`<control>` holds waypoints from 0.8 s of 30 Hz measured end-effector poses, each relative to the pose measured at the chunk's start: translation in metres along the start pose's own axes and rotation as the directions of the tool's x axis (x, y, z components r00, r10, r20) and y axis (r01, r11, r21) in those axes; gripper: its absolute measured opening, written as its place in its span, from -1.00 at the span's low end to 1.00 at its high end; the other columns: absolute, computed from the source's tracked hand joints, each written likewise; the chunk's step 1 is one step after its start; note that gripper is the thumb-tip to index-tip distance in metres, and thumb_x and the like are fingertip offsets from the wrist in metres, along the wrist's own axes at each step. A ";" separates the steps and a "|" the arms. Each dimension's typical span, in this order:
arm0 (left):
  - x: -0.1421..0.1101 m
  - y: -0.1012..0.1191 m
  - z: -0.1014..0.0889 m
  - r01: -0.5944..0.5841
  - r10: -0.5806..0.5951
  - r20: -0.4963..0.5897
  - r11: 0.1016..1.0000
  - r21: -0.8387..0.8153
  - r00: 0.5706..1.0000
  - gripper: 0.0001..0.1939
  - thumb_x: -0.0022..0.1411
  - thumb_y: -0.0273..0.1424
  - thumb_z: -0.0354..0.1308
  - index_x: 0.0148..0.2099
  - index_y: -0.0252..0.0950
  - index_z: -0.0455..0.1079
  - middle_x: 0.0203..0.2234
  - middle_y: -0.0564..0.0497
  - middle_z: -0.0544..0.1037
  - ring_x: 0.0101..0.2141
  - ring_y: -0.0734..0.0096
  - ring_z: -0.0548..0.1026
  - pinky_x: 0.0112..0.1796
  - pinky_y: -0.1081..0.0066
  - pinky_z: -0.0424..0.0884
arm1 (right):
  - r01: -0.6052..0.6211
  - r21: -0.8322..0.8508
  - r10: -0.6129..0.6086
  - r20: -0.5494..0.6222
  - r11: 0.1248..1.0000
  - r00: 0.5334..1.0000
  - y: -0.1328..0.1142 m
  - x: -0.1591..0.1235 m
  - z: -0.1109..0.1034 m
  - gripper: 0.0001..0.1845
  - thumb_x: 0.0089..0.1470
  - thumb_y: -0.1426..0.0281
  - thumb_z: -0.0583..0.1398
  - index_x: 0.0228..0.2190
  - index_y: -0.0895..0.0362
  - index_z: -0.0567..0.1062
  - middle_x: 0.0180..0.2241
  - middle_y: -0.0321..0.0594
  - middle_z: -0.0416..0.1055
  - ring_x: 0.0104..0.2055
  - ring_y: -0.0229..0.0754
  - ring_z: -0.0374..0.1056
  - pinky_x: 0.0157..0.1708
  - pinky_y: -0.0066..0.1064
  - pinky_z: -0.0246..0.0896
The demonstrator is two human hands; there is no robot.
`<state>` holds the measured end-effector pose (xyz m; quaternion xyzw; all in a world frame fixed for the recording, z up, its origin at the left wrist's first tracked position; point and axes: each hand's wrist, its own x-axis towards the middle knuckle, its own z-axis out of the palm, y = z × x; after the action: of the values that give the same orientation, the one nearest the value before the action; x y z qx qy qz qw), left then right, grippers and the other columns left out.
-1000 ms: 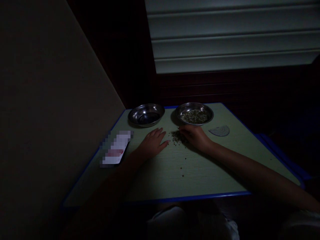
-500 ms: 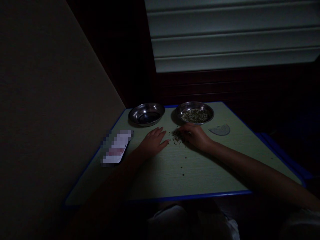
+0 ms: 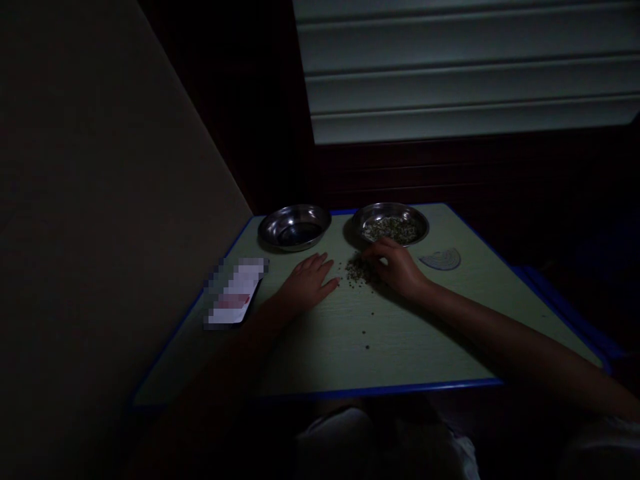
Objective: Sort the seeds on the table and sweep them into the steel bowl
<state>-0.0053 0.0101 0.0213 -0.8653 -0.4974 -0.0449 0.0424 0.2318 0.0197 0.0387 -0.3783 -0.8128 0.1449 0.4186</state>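
My left hand (image 3: pixel 306 285) lies flat on the pale green table (image 3: pixel 320 360), fingers spread, holding nothing. My right hand (image 3: pixel 393 265) is closed, its fingertips pinched together above the right side of a small heap of dark seed-like grains (image 3: pixel 357 270). What the pinch holds, if anything, is too small and dark to make out. Just behind that hand stands a metal bowl (image 3: pixel 423 230) with a mix of pale and greenish grains (image 3: pixel 393 229) in it. A second metal bowl (image 3: pixel 270 237), dark inside, stands behind my left hand.
A phone-like slab (image 3: pixel 235 293) with a blurred bright face lies left of my left hand. At the right lies a clear half-round protractor (image 3: pixel 441 259). Several stray grains (image 3: pixel 367 347) dot the table nearer to me. A wall rises along the left edge.
My right hand has lifted slightly and shifted a little right over the heap, its fingertips rising from the grains. My left hand stays in place on the table.
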 end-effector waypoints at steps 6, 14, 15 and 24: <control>0.000 0.001 0.000 -0.001 0.001 -0.007 1.000 0.009 1.000 -0.42 0.33 -0.12 -0.16 0.22 -0.42 0.21 0.24 -0.26 0.20 0.22 0.08 0.15 0.17 0.18 0.06 | -0.019 0.018 0.018 0.044 1.000 0.999 -0.005 0.002 -0.007 -0.71 -0.02 0.65 0.08 -0.31 0.21 0.53 -0.30 -0.09 0.44 -0.25 -0.15 0.36 -0.22 -0.31 0.25; -0.001 0.000 0.000 -0.007 0.007 -0.001 1.000 -0.009 1.000 -0.40 0.33 -0.12 -0.17 0.22 -0.44 0.20 0.24 -0.29 0.19 0.22 0.05 0.13 0.16 0.16 0.06 | -0.143 0.050 0.136 0.120 0.988 0.983 0.010 -0.001 -0.025 -0.78 0.07 0.49 0.11 -0.25 0.21 0.53 -0.28 -0.06 0.53 -0.25 -0.11 0.43 -0.22 -0.28 0.31; -0.001 0.000 0.000 -0.009 0.009 0.000 1.000 -0.013 1.000 -0.40 0.33 -0.12 -0.17 0.22 -0.44 0.20 0.24 -0.29 0.19 0.22 0.04 0.13 0.16 0.16 0.06 | -0.148 0.053 0.139 0.143 0.988 0.980 0.011 -0.003 -0.029 -0.77 0.08 0.47 0.11 -0.24 0.20 0.52 -0.28 -0.07 0.53 -0.27 -0.13 0.44 -0.25 -0.30 0.32; 0.000 -0.002 0.001 -0.015 0.015 0.002 0.999 -0.035 1.000 -0.33 0.35 -0.09 -0.26 0.29 -0.49 0.06 0.25 -0.27 0.16 0.24 0.11 0.10 0.18 0.17 0.02 | -0.126 -0.104 0.148 0.235 0.987 0.961 0.017 -0.029 -0.073 -0.72 0.12 0.39 0.05 -0.24 0.19 0.53 -0.27 -0.13 0.54 -0.26 -0.14 0.44 -0.27 -0.37 0.30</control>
<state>-0.0070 0.0107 0.0203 -0.8696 -0.4902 -0.0521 0.0268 0.3087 0.0039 0.0569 -0.4311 -0.8353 0.1828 0.2882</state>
